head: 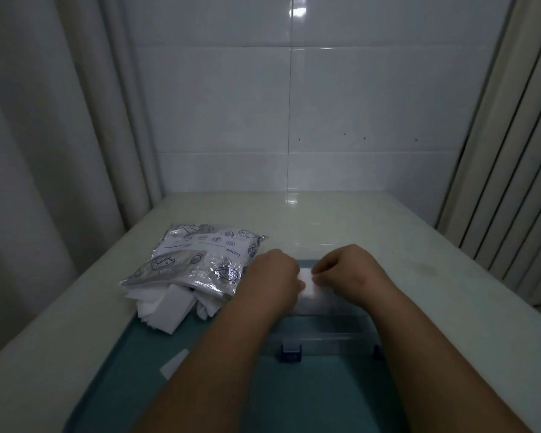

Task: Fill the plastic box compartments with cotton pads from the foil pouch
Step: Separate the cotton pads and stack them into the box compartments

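A clear plastic box [325, 335] with dark blue latches lies on a teal mat [294, 395], mostly hidden under my forearms. Over its far part, my left hand [270, 276] and my right hand [347, 271] both pinch a small white cotton pad [306, 278] between them. The foil pouch [197, 260], silver with dark printed drawings, lies to the left of my hands. White cotton pads [166, 307] spill from its near, open end onto the mat. The box's compartments are hidden.
One loose white pad [174, 364] lies on the mat by my left forearm. The pale counter [419, 260] ends at a tiled wall behind. Curtains hang at the left and right sides.
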`<state>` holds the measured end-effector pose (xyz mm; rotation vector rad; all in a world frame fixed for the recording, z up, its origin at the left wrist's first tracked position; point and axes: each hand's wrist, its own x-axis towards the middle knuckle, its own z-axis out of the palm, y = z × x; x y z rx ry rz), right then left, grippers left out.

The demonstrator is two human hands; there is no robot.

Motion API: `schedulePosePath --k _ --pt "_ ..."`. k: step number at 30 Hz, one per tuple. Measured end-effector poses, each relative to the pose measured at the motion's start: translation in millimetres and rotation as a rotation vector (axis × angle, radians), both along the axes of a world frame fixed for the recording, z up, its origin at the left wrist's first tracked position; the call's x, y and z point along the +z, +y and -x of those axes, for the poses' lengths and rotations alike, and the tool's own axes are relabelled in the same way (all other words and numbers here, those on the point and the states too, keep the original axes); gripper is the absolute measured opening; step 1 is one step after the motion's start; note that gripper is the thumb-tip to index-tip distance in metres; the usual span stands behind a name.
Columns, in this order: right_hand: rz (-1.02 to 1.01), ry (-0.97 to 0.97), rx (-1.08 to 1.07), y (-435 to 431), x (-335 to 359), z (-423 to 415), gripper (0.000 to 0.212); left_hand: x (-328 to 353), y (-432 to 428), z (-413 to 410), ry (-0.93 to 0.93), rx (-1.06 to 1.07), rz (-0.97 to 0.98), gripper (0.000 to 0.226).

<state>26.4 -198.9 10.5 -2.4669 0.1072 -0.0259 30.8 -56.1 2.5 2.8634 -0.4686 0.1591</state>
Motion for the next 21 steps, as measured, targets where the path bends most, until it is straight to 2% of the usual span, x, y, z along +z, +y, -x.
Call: schedulePosePath --k 6,13,21 --pt "-0.045 -0.144 -0.026 -1.5 -3.9 -2.9 0.017 12.8 13.2 4.1 -0.066 0.03 0.243 0.034" --pt "-0.113 -0.219 0.02 10.3 2.6 3.6 0.014 17.2 45.1 15.7 -0.134 0.052 0.345 0.029" --pt "-0.08 -0.251 0.104 29.8 1.1 12.1 0.027 13.0 91.1 30.3 -0.218 0.113 0.448 0.022"
